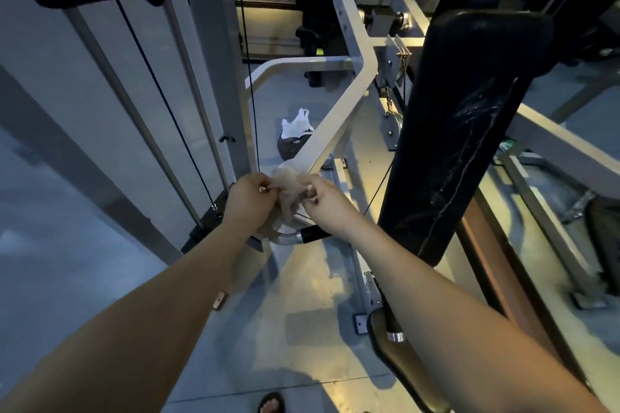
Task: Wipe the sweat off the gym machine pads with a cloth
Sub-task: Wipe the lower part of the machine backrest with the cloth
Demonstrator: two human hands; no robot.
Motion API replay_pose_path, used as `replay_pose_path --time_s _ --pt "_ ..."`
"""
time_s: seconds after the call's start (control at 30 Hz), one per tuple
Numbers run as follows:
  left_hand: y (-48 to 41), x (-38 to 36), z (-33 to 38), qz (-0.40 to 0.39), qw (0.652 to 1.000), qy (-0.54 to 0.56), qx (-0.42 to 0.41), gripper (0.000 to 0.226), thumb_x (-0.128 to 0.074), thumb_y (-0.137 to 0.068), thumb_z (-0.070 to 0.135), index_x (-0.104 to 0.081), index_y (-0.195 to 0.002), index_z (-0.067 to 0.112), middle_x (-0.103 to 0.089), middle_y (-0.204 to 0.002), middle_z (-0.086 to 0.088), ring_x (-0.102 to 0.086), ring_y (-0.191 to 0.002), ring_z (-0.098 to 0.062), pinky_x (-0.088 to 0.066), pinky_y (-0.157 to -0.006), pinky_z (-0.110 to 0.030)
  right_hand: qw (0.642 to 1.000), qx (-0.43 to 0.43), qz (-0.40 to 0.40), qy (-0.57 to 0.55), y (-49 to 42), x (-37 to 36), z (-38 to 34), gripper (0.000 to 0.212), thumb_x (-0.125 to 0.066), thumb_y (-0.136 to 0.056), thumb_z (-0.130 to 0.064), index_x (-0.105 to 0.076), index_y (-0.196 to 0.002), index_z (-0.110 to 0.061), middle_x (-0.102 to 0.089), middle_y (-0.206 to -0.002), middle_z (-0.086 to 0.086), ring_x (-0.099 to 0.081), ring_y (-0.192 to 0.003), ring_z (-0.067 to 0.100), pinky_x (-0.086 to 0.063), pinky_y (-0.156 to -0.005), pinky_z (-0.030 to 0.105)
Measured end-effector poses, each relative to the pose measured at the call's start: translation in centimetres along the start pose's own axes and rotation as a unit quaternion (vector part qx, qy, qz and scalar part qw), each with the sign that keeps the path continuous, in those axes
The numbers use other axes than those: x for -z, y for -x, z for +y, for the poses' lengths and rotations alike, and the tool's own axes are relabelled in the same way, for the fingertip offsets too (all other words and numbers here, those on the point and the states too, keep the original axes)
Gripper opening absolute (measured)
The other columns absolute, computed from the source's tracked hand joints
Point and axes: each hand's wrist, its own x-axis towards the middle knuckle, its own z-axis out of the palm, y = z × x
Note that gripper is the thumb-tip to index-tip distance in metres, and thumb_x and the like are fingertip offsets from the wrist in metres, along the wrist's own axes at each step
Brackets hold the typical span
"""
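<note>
Forearms out, my left hand [250, 198] and right hand [323, 203] both pinch the cloth [288, 188]; it hangs apart from the pad [469, 131], so wiping seems not yet begun.

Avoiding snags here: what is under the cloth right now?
Under the cloth, pinched by the left hand and right hand, a curved metal handle with a black grip shows. Its left part is covered by the cloth.

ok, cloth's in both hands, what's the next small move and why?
Probably carry the cloth rightward onto the black pad and start wiping: left hand and right hand pinch it bunched, off the pad, which shows pale streaks.
</note>
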Motion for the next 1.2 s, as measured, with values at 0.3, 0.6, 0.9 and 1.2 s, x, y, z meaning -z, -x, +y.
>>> replay_pose_path --time_s 0.3,0.6,0.9,1.2 --pt "7.2 1.6 9.4 -0.082 0.987 0.121 -0.072 0.008 -0.054 -0.101 0.025 -0.061 -0.103 0.028 -0.068 -0.090 0.007 -0.065 -0.083 -0.013 -0.056 -0.071 -0.031 0.994 0.047 0.007 -0.096 4.9 7.0 2.8 0.030 -0.071 -0.093 -0.028 -0.064 -0.122 -0.033 -0.037 -0.123 -0.006 -0.041 -0.120 0.005 -0.027 -0.104 0.013" --pt "14.4 -12.9 20.0 -0.038 0.979 0.199 -0.008 0.012 -0.060 -0.100 0.019 -0.063 -0.100 0.007 -0.067 -0.082 -0.008 -0.068 -0.070 -0.005 -0.056 -0.073 -0.027 0.964 0.050 0.044 -0.256 14.5 17.3 16.0 0.009 -0.070 -0.093 -0.008 -0.063 -0.097 -0.005 -0.058 -0.074 -0.007 -0.055 -0.062 -0.003 -0.045 -0.062 0.012" --pt "21.0 -26.7 26.0 -0.050 0.942 0.290 0.164 0.008 -0.058 -0.097 -0.002 -0.058 -0.093 0.005 -0.067 -0.088 -0.021 -0.070 -0.073 -0.030 -0.062 -0.066 -0.041 0.981 0.015 0.028 -0.189 21.9 19.9 29.2 0.036 -0.052 -0.097 -0.004 -0.056 -0.097 -0.039 -0.061 -0.089 -0.010 -0.058 -0.077 -0.002 -0.043 -0.066 0.011" --pt "22.9 -31.4 24.1 -0.165 0.885 0.362 0.242 0.028 -0.048 -0.097 0.015 -0.075 -0.101 0.008 -0.077 -0.102 -0.010 -0.071 -0.105 -0.026 -0.056 -0.095 -0.041 0.973 -0.043 0.000 -0.227 25.3 17.1 32.8 0.010 -0.065 -0.098 -0.028 -0.063 -0.107 -0.026 -0.067 -0.092 -0.011 -0.065 -0.083 -0.001 -0.051 -0.065 0.012"
